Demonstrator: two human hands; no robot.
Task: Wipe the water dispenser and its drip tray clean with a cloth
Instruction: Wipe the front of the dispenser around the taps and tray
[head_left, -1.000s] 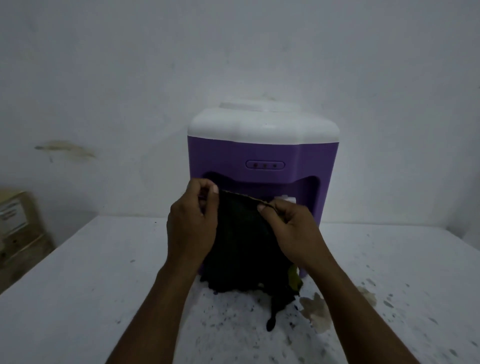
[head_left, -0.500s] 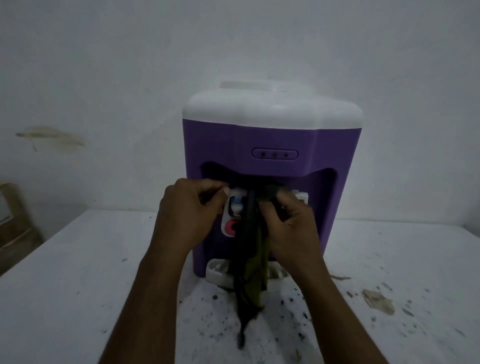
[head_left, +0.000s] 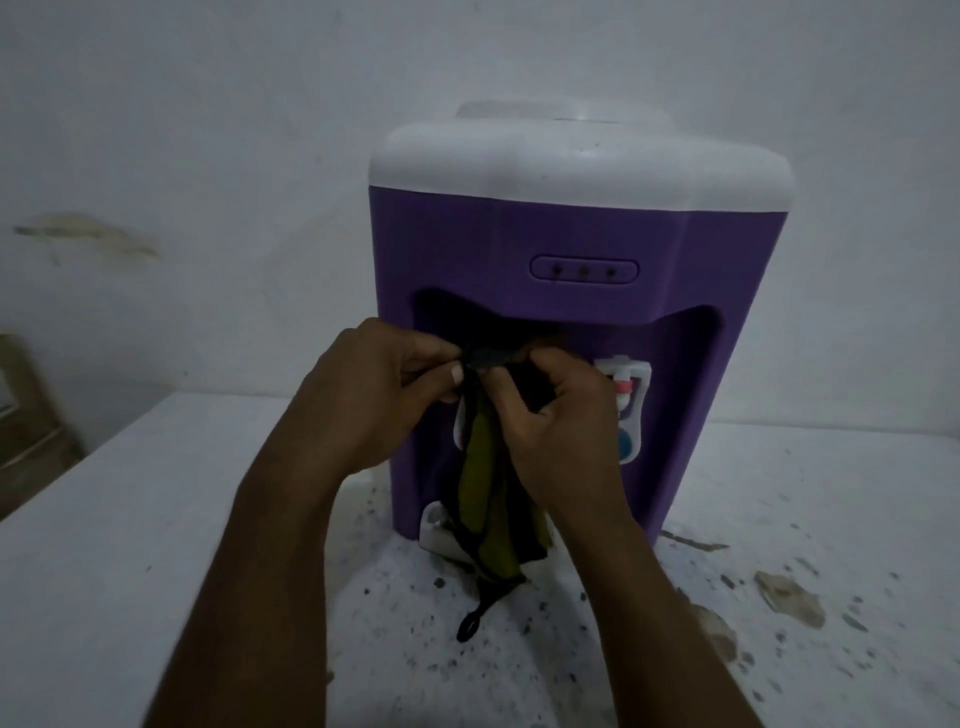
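Left hand (head_left: 374, 395) and right hand (head_left: 550, 415) pinch the cloth (head_left: 480, 493), which hangs below their grip.

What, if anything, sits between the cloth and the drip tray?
Nothing visible. The left hand and right hand pinch the cloth at its top; its lower end hangs in front of the drip tray, hiding most of it.

Both hands, left (head_left: 382, 395) and right (head_left: 550, 415), pinch the top of a dark cloth (head_left: 485, 499) in front of the purple dispenser (head_left: 519, 244). The cloth hangs over the white drip tray (head_left: 432, 530) onto the speckled surface (head_left: 104, 545).
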